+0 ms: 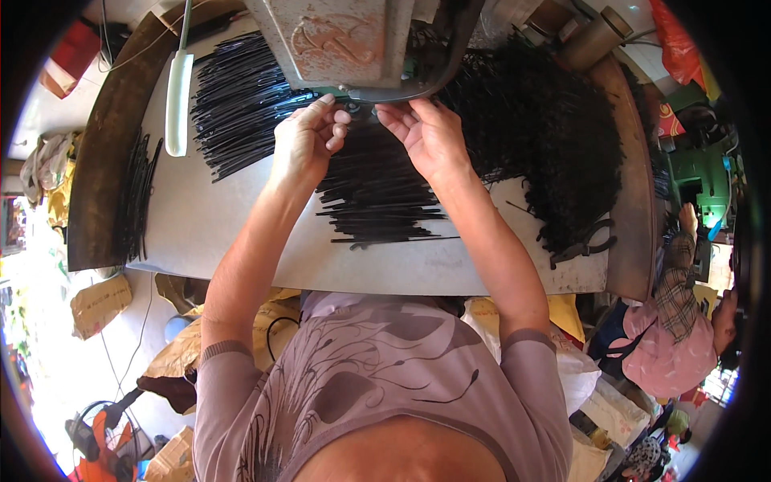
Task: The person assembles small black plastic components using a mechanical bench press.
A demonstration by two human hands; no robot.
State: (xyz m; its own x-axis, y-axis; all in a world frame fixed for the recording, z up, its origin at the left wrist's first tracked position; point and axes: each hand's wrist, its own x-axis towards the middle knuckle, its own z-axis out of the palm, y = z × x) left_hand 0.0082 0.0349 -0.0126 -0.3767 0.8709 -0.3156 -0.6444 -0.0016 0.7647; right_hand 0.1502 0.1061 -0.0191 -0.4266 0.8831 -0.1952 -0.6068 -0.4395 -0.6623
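Note:
My left hand [309, 135] and my right hand [427, 136] are raised close together just below a worn grey machine head [337, 44]. On each, thumb and fingers are drawn together in a pinch near the machine's curved dark lower edge [401, 92]. Whatever they grip is too small to make out. Under and between my wrists lies a stack of thin black rods [377, 189]. More straight black rods [233, 108] are piled left of my left hand. To the right of my right hand rises a large tangled heap of black pieces [554, 120].
Pliers [586, 245] lie at the metal table's [241, 253] right front. A pale tube lamp [178, 104] hangs at left, beside a few loose rods [138, 197]. A metal cylinder [598, 36] stands at back right. Another person [671, 345] works near a green machine [699, 181].

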